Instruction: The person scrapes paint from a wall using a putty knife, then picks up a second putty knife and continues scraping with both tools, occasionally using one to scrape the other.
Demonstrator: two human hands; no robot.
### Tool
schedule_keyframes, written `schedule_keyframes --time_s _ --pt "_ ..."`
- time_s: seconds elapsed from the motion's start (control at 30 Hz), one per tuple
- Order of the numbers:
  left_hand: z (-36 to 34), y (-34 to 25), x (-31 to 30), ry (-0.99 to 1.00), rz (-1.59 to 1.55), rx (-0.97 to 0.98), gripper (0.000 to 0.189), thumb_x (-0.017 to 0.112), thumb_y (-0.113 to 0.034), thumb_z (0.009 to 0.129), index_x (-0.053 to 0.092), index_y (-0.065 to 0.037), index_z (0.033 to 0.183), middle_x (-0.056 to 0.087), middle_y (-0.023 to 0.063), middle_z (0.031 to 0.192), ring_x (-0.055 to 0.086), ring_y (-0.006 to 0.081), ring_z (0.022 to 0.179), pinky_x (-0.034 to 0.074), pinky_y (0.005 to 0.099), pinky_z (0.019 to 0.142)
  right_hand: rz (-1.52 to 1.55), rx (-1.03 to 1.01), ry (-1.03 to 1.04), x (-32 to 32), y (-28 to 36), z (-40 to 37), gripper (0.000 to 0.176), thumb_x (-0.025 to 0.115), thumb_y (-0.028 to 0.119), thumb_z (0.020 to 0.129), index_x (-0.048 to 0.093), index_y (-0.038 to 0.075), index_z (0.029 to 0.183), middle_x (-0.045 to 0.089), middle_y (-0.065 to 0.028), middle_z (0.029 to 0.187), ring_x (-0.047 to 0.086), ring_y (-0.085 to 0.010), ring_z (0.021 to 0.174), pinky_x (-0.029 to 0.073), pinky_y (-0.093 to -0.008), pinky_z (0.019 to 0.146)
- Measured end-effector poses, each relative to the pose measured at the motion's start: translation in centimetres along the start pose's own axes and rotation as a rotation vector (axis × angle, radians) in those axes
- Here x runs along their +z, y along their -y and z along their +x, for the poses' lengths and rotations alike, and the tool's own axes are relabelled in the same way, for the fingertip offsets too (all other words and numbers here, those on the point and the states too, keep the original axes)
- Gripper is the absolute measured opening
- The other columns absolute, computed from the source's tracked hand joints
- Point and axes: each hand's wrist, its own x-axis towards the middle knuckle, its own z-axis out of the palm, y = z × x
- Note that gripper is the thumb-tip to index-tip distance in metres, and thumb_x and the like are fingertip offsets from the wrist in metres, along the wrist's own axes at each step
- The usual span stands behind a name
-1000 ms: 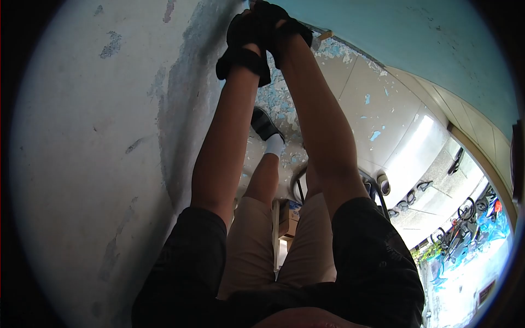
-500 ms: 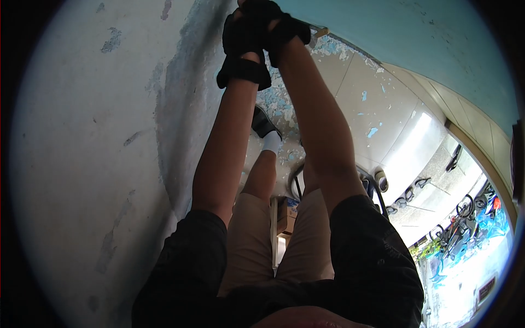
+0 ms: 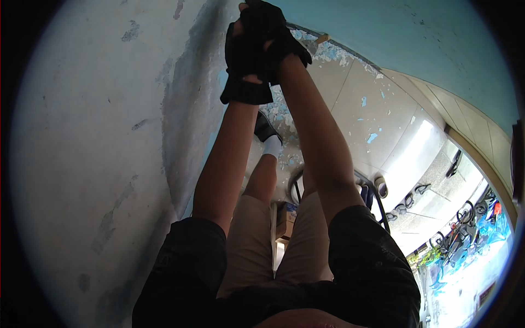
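Pale wall (image 3: 98, 136), far left: scuffed, grey patches; runs up beside the hands. Contact with them: cannot be told.

Left hand (image 3: 243, 54): black fingerless glove, loose cuff at the wrist; raised at the top of the view, set lower there than its partner. Fingers seem bent; how far open, cannot be told.

Right hand (image 3: 268, 24): matching glove; pressed close to and partly across the left, arm slanting in from the right. Fingers curled at the visible edge, their opening not readable. Anything gripped by either hand: hidden by dark cloth and overlap.

Shoe (image 3: 266, 127), dark, with white sock (image 3: 273, 146): below the hands, partly behind the right forearm.

Scraper-like tool (image 3: 310, 46), one: grey, blade-like end, light wooden handle (image 3: 322, 39). Lies just right of the right hand, the nearer of the two, apparently at the foot of the teal wall (image 3: 426, 44). Long axis slants; handle points up and right, away from the hands, grey end towards the right wrist. Grey end poorly defined, its outline merging with paint flakes; part possibly covered by the glove.

Floor (image 3: 355, 126): pale, strewn with flakes.
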Motion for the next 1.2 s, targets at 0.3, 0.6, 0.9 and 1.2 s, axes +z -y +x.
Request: schedule_keyframes --time_s 0.3,0.6,0.9,1.2 --pt "-2.8 1.1 0.3 0.05 -0.788 -1.108 0.038 0.047 -0.039 0.092 0.053 -0.008 0.113 0.059 0.0112 0.106 0.056 0.0225 0.087 0.047 0.0355 0.073 0.103 0.208 0.097 0.8 -2.2 -1.9 0.035 0.053 0.023 0.088 0.057 0.012 0.122 0.066 -0.0144 0.099 0.064 -0.0262 0.087 0.051 -0.0353 0.077" --pt "-1.1 1.5 0.7 -0.029 -1.21 -0.703 0.038 0.048 -0.035 0.096 0.053 -0.006 0.122 0.06 0.0058 0.103 0.058 0.0147 0.097 0.048 0.0274 0.086 0.824 0.594 0.039 -2.9 3.4 -0.6 0.038 0.053 0.017 0.09 0.054 0.01 0.127 0.065 -0.0161 0.105 0.062 -0.0296 0.095 0.049 -0.0316 0.081" --pt "-0.7 0.8 0.0 -0.07 -1.221 -0.877 0.033 0.045 -0.031 0.097 0.057 -0.005 0.114 0.061 0.0059 0.101 0.059 0.0157 0.096 0.046 0.0264 0.086 0.55 0.601 0.051 -4.2 5.0 0.3 0.043 0.052 0.029 0.087 0.053 0.018 0.129 0.064 -0.018 0.107 0.06 -0.0366 0.101 0.047 -0.0418 0.086" --pt "-1.2 2.2 0.3 0.029 -1.125 -0.947 0.033 0.039 -0.029 0.099 0.056 -0.006 0.115 0.06 0.0074 0.104 0.059 0.0172 0.093 0.048 0.0261 0.08 0.456 0.542 0.014 -2.9 4.2 -0.2 0.044 0.049 0.028 0.088 0.051 0.014 0.13 0.059 -0.0205 0.117 0.057 -0.039 0.104 0.045 -0.0432 0.09"
